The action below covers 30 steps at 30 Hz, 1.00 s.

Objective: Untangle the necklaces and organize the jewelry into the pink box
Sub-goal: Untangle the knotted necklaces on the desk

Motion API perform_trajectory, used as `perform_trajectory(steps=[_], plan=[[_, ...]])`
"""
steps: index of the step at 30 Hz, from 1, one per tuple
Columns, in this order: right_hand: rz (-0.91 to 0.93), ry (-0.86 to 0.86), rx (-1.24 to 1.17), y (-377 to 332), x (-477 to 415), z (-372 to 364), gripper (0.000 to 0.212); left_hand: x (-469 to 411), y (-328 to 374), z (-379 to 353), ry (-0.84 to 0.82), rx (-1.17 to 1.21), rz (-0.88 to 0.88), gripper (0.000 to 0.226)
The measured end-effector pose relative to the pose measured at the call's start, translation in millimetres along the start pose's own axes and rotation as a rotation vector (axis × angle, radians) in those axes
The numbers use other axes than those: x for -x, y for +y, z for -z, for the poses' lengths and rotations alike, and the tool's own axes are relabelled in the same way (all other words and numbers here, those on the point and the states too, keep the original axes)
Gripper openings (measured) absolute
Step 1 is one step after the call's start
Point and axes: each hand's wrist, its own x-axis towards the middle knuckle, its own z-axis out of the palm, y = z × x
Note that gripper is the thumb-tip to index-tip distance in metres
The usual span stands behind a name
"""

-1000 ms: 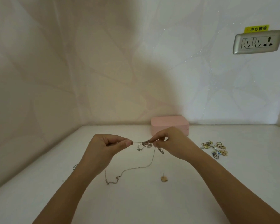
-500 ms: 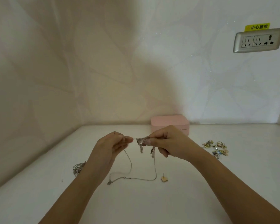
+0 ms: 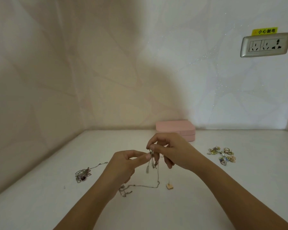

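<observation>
Both hands meet above the middle of the white tabletop. My right hand [image 3: 171,151] pinches the top of a thin silver necklace [image 3: 158,176], and my left hand [image 3: 126,163] pinches the same knot of small charms from the left. The chain hangs down and trails left along the table to a small coil. A second tangled silver necklace [image 3: 83,174] with a dark pendant lies on the table to the left. The pink box [image 3: 175,127] stands closed against the back wall, partly behind my right hand.
A heap of rings and earrings [image 3: 222,154] lies at the right. A small square stud earring [image 3: 169,186] sits near the chain's bend. Walls close off the table [image 3: 40,205] at the back and left; a wall socket [image 3: 265,44] is high on the right.
My hands have come together: the left hand moved right to the charm cluster and now pinches it. The chain, earlier stretched between the hands, now hangs straight down from them.
</observation>
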Motion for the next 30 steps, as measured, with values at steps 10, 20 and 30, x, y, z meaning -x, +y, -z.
perform_trajectory(steps=[10,20,30], plan=[[0.029,0.041,-0.151,-5,-3,-6,0.012,-1,1,-6,0.062,0.043,-0.047,0.019],[-0.088,0.216,-0.400,-4,-6,1,0.014,-3,0,-4,0.026,0.095,-0.054,0.024],[-0.009,-0.190,-0.278,-6,-1,9,0.022,-9,6,11,0.098,0.542,-0.009,0.026]])
